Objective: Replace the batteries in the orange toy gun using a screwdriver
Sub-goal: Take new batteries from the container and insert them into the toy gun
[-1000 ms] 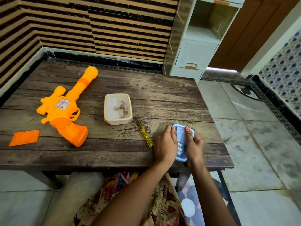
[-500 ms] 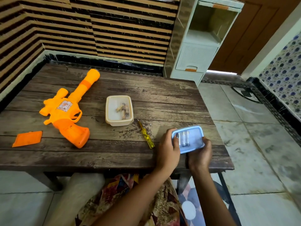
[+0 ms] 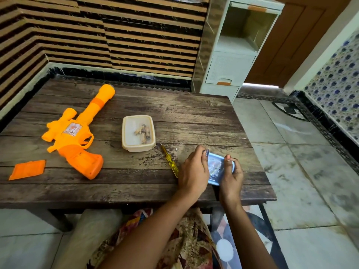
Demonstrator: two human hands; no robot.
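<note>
The orange toy gun [image 3: 75,136] lies flat on the left of the wooden table [image 3: 194,117], barrel pointing away. Its orange battery cover [image 3: 27,169] rests loose near the table's front left. A yellow-handled screwdriver [image 3: 169,159] lies beside my left hand. Both hands hold a small blue box [image 3: 216,168] near the table's front right edge; batteries show through its clear top. My left hand [image 3: 194,169] grips its left side, my right hand [image 3: 232,176] its right side.
A cream box [image 3: 138,133] holding several small brownish items sits mid-table behind the screwdriver. A white plastic cabinet [image 3: 233,55] stands past the far right corner. Tiled floor lies to the right. My lap is under the table's front edge.
Half a second ago the blue box was tilted up with its top facing me; now it is turned lengthwise and held lower between both hands, closer to the tabletop.
</note>
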